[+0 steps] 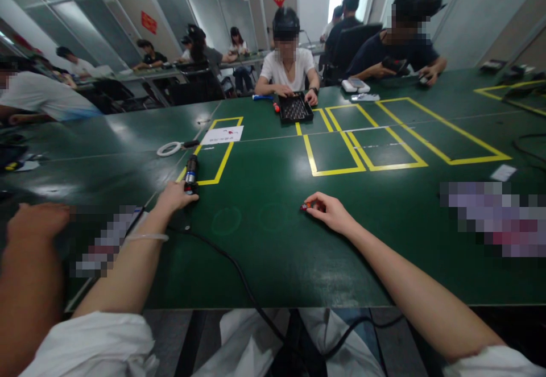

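Note:
My left hand (173,196) is closed at the lower end of a black flashlight-like cylinder (191,168) with a blue and silver band. The thumb lies across its near end and the other fingers are partly hidden. My right hand (329,212) rests low over the green table (256,274), its thumb and fingertips pinching a small red and black piece (304,207). That piece is too small for me to name. Between the two hands, faint circles are drawn on the tabletop.
Yellow tape outlines (336,171) mark the table. A white sheet (224,134), a white ring (169,149) and a black cable (222,250) lie on it. Opposite, a person handles a black tray (296,108) of small parts. Another person's arm (32,263) reaches in at left.

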The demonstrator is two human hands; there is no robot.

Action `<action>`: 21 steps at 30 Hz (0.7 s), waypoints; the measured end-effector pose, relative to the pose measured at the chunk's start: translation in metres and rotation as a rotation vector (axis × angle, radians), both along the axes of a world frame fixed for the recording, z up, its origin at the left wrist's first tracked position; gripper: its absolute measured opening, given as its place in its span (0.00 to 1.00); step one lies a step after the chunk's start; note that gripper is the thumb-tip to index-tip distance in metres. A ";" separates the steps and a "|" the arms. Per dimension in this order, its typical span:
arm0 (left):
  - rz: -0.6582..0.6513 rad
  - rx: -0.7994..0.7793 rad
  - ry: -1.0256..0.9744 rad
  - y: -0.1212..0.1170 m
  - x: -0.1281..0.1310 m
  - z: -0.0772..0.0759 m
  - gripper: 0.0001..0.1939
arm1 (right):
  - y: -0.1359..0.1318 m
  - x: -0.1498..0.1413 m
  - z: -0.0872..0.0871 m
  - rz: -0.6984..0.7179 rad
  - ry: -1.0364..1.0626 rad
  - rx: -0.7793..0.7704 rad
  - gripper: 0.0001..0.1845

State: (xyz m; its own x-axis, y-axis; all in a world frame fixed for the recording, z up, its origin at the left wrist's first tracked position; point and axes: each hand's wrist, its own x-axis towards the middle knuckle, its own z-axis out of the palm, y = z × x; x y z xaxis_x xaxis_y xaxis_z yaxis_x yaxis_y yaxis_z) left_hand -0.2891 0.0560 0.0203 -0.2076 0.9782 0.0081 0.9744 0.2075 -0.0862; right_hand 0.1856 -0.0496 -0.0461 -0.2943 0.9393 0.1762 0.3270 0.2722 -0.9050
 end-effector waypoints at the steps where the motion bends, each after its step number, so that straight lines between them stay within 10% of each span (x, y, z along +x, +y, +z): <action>1: -0.008 -0.021 0.005 -0.001 0.004 -0.003 0.31 | 0.001 0.000 0.000 0.001 0.001 0.001 0.12; 21: -0.527 0.073 -0.175 -0.094 0.280 -0.021 0.35 | 0.006 0.003 -0.003 -0.032 0.203 -0.009 0.12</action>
State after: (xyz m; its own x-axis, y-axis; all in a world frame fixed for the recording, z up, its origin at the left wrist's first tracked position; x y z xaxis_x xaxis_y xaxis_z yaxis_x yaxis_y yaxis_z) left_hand -0.0092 -0.0382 -0.0007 0.3051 0.9482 0.0890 0.9464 -0.3123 0.0827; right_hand 0.1890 -0.0438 -0.0493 -0.2236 0.9495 0.2201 0.1461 0.2559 -0.9556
